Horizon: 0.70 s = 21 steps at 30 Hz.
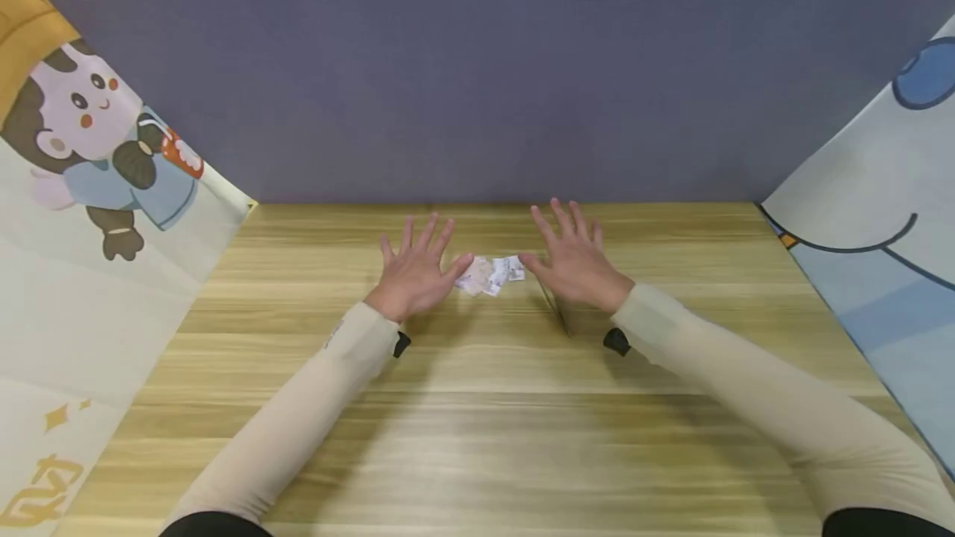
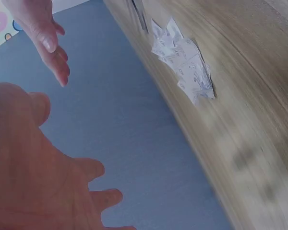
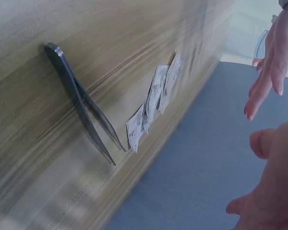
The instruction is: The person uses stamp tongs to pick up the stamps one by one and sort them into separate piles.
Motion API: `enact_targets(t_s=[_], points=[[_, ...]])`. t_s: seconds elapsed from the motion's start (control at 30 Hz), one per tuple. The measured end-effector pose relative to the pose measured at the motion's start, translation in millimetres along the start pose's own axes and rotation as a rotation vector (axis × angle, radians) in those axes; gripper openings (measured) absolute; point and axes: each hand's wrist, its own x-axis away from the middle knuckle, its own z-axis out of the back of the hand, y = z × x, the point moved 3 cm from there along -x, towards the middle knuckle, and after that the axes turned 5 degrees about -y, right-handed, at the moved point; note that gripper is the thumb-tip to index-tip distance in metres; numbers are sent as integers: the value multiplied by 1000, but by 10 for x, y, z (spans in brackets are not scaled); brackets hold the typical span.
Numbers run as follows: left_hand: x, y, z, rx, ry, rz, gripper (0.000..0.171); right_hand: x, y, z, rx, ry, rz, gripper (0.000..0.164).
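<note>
Both hands hover over the table with fingers spread and palms down, holding nothing. My left hand (image 1: 418, 276) is to the left of a small pile of printed paper pieces (image 1: 485, 273), its thumb reaching toward them. On the other side, my right hand (image 1: 578, 268) is above a pair of dark tweezers (image 1: 555, 309), covering part of them in the head view. The right wrist view shows the tweezers (image 3: 84, 105) whole, lying with their tips apart beside the overlapping paper pieces (image 3: 153, 96). From the left wrist, the paper pieces (image 2: 185, 62) look crumpled and layered.
The wood-grain table (image 1: 477, 437) ends at a dark blue-grey panel (image 1: 477, 73) at the back. Side panels with cartoon prints stand at the left (image 1: 89, 288) and right (image 1: 880, 189). A dark band shows under each cuff.
</note>
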Motion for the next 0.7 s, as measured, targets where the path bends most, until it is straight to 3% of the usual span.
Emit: enact_targets(t_s=[0.17, 0.27, 0.37, 0.53, 0.7], points=[[9, -22, -23, 1, -30, -10, 72, 31, 48, 6, -10, 5, 26, 72], [6, -27, -41, -10, -84, -29, 68, 62, 87, -9, -13, 8, 77, 59], [-14, -12, -67, -9, -165, -78, 60, 88, 133, -59, -22, -20, 166, 44], [-60, 67, -147, 23, -327, -193, 52, 101, 198, -190, -40, -112, 334, 53], [-87, 163, -233, 1, -404, -244, 50, 77, 269, -297, -51, -159, 362, 43]])
